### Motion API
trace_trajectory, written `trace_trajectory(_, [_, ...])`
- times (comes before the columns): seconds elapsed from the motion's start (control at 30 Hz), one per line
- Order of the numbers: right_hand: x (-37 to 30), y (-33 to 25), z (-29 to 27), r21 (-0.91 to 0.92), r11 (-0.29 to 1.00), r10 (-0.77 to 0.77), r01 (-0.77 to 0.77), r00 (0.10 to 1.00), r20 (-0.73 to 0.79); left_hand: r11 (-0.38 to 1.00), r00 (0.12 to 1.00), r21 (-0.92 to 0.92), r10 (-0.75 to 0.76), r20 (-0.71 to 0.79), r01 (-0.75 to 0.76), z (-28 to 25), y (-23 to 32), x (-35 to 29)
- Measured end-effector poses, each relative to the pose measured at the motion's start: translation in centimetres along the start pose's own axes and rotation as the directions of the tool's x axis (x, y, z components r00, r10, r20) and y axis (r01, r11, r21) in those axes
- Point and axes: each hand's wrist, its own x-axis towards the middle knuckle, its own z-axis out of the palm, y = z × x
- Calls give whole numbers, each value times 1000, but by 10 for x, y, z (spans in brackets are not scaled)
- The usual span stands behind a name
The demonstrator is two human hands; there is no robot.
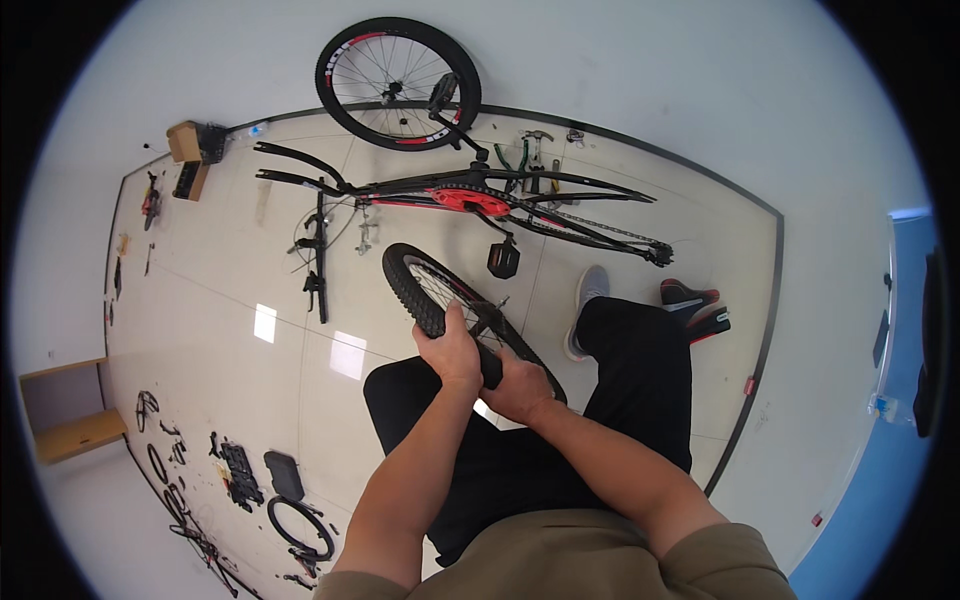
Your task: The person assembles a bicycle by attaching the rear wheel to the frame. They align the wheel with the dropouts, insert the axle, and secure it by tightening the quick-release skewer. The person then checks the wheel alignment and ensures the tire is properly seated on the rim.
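Observation:
A bicycle wheel with a knobby black tyre (403,282) stands tilted between my knees. My left hand (450,347) is closed round the tyre on its near left side, thumb lying toward the spokes. Close beside it, my right hand (519,387) grips the tyre's near edge, fingers wrapped over it. Part of the rim is hidden under both hands. Just beyond the wheel lies a black and red bicycle frame (410,188) on the floor, with its red chainring (470,201), chain and a pedal (503,260) attached.
Another wheel (345,125) leans against the far wall. A handlebar (319,250) with cables lies left of the frame. Behind the frame are a hammer (537,137) and other tools. A saddle (688,297) rests beyond my right leg. An open tool case (240,475) and bicycle parts lie at lower left.

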Motion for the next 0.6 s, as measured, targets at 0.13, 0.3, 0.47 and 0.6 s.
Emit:
trace_trajectory(0.13, [0, 25, 13, -24, 993, -117, 115, 977, -176, 995, 999, -96, -30, 36, 33, 8, 2, -13])
trace_trajectory(0.3, [4, 35, 11, -21, 986, -165, 165, 960, -226, 990, 998, -141, -15, 61, 23, 15, -13, -13])
trace_trajectory(0.47, [9, 48, -3, -34, 984, -175, 172, 945, -275, 993, 996, -117, 0, 94, 11, 34, -11, -21])
trace_trajectory(0.6, [11, 55, -14, -16, 987, -157, 158, 955, -252, 1000, 995, -14, 12, 99, -10, 45, -17, -22])
